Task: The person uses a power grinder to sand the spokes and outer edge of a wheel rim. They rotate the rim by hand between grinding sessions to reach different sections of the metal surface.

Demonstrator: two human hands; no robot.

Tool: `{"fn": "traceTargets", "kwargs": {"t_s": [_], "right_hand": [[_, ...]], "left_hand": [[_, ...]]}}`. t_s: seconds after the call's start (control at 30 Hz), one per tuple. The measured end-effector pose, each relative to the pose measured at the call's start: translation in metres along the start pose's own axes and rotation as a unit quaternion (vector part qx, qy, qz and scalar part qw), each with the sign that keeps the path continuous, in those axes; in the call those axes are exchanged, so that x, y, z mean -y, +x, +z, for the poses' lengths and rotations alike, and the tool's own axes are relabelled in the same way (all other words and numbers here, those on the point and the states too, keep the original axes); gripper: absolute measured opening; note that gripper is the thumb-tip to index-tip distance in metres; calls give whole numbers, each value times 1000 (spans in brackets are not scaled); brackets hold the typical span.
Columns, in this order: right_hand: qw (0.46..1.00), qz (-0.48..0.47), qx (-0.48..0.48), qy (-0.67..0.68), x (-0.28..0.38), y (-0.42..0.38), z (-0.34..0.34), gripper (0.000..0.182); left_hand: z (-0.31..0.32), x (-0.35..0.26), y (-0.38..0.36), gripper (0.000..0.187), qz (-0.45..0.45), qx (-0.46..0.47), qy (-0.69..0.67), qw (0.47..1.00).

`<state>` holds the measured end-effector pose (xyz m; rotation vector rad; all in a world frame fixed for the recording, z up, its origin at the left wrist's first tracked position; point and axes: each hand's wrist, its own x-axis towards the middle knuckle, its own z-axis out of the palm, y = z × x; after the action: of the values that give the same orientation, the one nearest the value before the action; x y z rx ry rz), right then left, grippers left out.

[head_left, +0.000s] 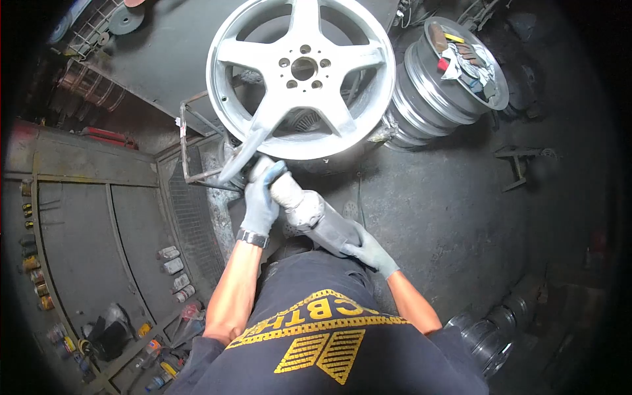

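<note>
An angle grinder (329, 227), dusty and grey, lies slantwise in front of my body. My gloved left hand (261, 203) is closed around its head end, thumb over the top. At the rear of the body, my gloved right hand (372, 250) wraps the housing. The grinder's pale disc (242, 153) shows nearly edge-on and overlaps the lower left rim of a wheel rim (309, 85) in this view. That wheel rim has five broad spokes and a whitish, sanded-looking surface, and it faces me at the top.
Right of the wheel rim stand stacked rims (421, 85), the top one holding gloves, rags and small items. A metal frame (191, 141) is at the left. A small metal stand (517, 164) is on the floor at right. More rims (487, 339) lie lower right.
</note>
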<state>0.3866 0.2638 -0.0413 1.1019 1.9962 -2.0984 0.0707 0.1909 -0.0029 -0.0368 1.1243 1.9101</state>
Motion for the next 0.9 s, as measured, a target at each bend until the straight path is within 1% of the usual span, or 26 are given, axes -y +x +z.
{"fn": "traceTargets", "kwargs": {"t_s": [0.03,0.07,0.13,0.17,0.2,0.27,0.33,0.43,0.5,0.53,0.57,0.6,0.67,0.7,0.77,0.87,0.9], "right_hand": [[1000,-4,-8,-8,4,-10,-10,85],[1000,-5,-4,-9,16,-21,-21,85],[997,55,-40,35,31,-45,-46,80],[998,31,-47,14,15,-52,-63,73],[999,33,-41,13,21,-63,-79,73],[975,141,-32,167,38,-87,-110,69],[975,145,-40,163,43,-105,-136,67],[973,158,-60,157,60,-124,-163,64],[972,163,-70,153,71,-130,-170,63],[972,155,-93,148,75,-131,-171,64],[972,146,-114,143,80,-131,-171,66],[974,149,-105,136,86,-132,-170,66],[964,158,-129,168,96,-131,-165,57],[966,160,-123,162,93,-131,-162,57],[969,136,-137,156,87,-130,-154,56],[973,120,-156,117,102,-133,-131,55],[965,127,-169,158,96,-135,-119,54]], "left_hand": [[19,4,-3,18,-16,-28,-2,999],[21,29,6,20,134,16,108,985],[48,40,9,28,4,-4,6,1000],[53,67,12,37,139,44,77,986],[67,73,20,39,-31,-11,-39,999],[96,96,21,37,-64,-16,-67,996],[120,119,23,35,-95,-8,-64,993],[159,143,26,33,-86,-24,-40,995],[179,147,29,34,-77,-12,-22,997],[186,148,30,34,-77,-14,-12,997],[189,150,33,35,-82,0,-10,997],[191,153,36,36,-73,6,-18,997],[197,155,42,40,-64,-4,-36,997],[196,153,41,40,-61,-10,-41,997],[194,149,40,44,-85,-3,-34,996],[184,146,36,39,-79,-6,-11,997],[177,145,35,39,-79,-9,-15,997]]}}
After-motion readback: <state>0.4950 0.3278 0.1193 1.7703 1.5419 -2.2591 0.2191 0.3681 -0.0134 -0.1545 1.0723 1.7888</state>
